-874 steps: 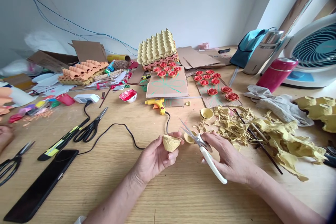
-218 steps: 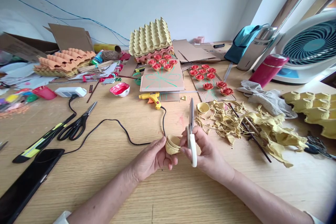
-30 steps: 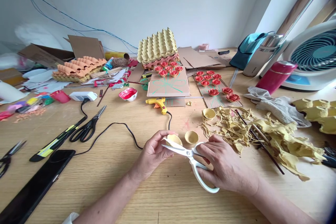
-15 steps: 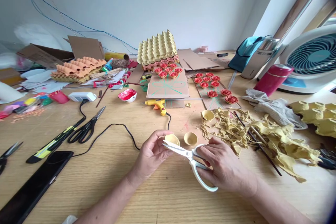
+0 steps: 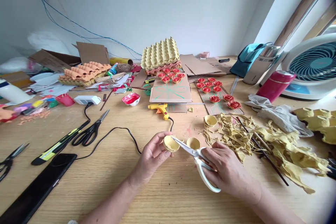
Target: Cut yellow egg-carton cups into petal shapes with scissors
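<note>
Between the thumb and fingers of my left hand (image 5: 152, 157) is a small yellow egg-carton cup (image 5: 171, 144), its hollow turned toward me. My right hand (image 5: 224, 166) grips white-handled scissors (image 5: 201, 164); their blades point left, with the tips at the cup's right rim. Just behind the blades, a second egg-carton cup (image 5: 193, 142) stands on the table. Farther back, another cup or small stack of cups (image 5: 210, 120) sits beside a heap of yellow carton scraps (image 5: 236, 133).
A yellow glue gun (image 5: 159, 109) lies ahead, its cord trailing. Red paper-pulp flowers (image 5: 208, 84) rest on cardboard. To the left are black scissors (image 5: 89, 131), a utility knife (image 5: 56, 145) and a black phone (image 5: 39, 189). Egg trays (image 5: 160, 54) stand behind; a fan (image 5: 315, 63) is at right.
The cup in my left hand has tipped so its opening shows more. The scissor tips moved from across its front to its right rim. The whole view has shifted slightly.
</note>
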Available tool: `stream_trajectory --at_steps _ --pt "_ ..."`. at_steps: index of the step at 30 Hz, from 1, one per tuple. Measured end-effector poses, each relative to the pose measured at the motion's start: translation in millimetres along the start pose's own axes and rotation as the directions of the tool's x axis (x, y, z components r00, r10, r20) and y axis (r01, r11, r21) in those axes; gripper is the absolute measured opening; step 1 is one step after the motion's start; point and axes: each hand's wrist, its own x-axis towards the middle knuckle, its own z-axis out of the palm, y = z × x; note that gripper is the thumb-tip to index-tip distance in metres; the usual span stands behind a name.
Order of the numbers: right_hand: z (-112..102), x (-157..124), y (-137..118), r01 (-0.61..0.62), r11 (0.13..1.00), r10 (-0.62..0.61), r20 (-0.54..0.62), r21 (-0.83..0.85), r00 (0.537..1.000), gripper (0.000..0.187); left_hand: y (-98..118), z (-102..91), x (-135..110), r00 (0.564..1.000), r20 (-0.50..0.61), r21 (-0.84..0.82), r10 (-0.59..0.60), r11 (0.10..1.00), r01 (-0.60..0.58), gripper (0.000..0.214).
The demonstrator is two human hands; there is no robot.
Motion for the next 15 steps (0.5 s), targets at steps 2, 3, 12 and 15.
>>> stream_trajectory --at_steps 2,3,12,15 --pt "-0.6 0.5 0.6 -0.063 0.997 0.064 -0.010 0.048 0.998 0.023 0.7 -1.5 0.6 0.999 0.011 -0.068 -0.047 0.997 0.048 0.040" --pt "-0.9 0.8 1.0 -0.118 0.989 0.119 -0.010 0.093 0.993 0.025 1.1 -2.3 1.1 0.997 0.025 -0.105 -0.069 0.992 0.072 0.041" --pt "-5.4 3.4 11.0 -0.528 0.231 0.340 0.441 0.817 0.831 0.053 -1.0 -9.8 3.7 0.979 0.114 -0.326 -0.167 0.925 0.196 0.046" --pt "-6.2 3.4 11.9 -0.434 0.059 0.263 0.405 0.899 0.876 0.053 -3.2 -11.8 3.4 0.971 0.146 -0.348 -0.191 0.909 0.231 0.045"
